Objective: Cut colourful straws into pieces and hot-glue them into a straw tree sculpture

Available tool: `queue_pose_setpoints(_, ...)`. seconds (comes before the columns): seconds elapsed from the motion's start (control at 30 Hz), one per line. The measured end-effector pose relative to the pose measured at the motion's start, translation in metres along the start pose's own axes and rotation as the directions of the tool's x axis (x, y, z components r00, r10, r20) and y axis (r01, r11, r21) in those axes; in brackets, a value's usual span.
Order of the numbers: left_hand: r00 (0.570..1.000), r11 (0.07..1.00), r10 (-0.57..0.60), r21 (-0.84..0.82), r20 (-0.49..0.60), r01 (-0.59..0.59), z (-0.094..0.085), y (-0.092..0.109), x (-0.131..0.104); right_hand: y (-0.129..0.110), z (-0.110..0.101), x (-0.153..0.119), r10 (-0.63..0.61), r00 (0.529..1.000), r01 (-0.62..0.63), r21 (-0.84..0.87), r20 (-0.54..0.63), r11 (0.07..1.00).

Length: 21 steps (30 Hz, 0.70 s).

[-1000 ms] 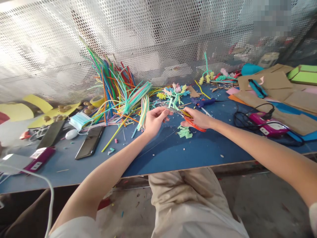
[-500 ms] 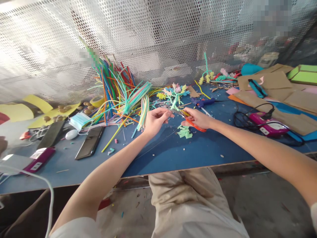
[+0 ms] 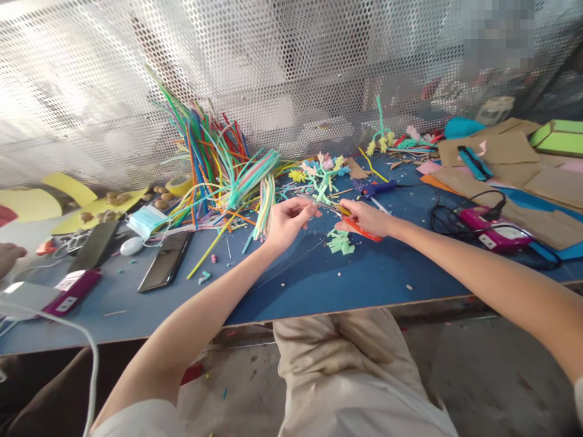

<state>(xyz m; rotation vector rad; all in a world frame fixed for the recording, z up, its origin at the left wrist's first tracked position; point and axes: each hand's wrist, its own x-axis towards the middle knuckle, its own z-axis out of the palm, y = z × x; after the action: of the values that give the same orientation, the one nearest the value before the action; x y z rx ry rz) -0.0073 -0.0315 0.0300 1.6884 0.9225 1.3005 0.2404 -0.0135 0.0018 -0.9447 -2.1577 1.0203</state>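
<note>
Red-handled scissors [image 3: 364, 230] are in my right hand [image 3: 368, 218], whose fingers are wrapped round the handles; the blades point left toward my left hand [image 3: 291, 221]. The fingers of my left hand are pinched together near the blade tips, and what they hold is too small to make out. Just behind the hands stands a branching pipe-cleaner piece [image 3: 324, 182] in pale green, with pink, yellow and blue tufts. A small pile of cut pale green pieces [image 3: 340, 241] lies on the blue table [image 3: 319, 297] below the scissors.
A big bundle of coloured pipe cleaners [image 3: 214, 164] spreads behind on the left, near a phone [image 3: 164, 261] and face mask [image 3: 146, 221]. To the right are a glue gun [image 3: 378, 187], a purple power strip [image 3: 494, 227] and cardboard [image 3: 487, 149]. Another person's hand [image 3: 10, 258] shows far left.
The scissors and my right hand have shifted very slightly right. My left hand stays nearly in place. The other person's hand reaches further into view at the left edge.
</note>
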Motion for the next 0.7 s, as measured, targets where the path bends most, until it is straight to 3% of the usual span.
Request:
queue_pose_setpoints(0.43,0.999,0.997,-0.018,-0.071,0.05,0.022,0.003,0.002,0.0,0.014,0.002,0.002,-0.062,0.998,0.06,-0.056,-0.028,0.997)
queue_pose_setpoints(0.57,0.999,0.995,0.003,-0.097,0.051,0.002,0.001,0.002,0.0,0.016,-0.003,0.003,-0.095,0.991,0.081,-0.132,-0.097,0.988)
queue_pose_setpoints(0.7,0.997,0.999,-0.004,-0.034,0.078,0.007,0.0,-0.001,0.0,0.018,-0.004,0.006,-0.103,0.978,0.085,-0.101,-0.18,0.991)
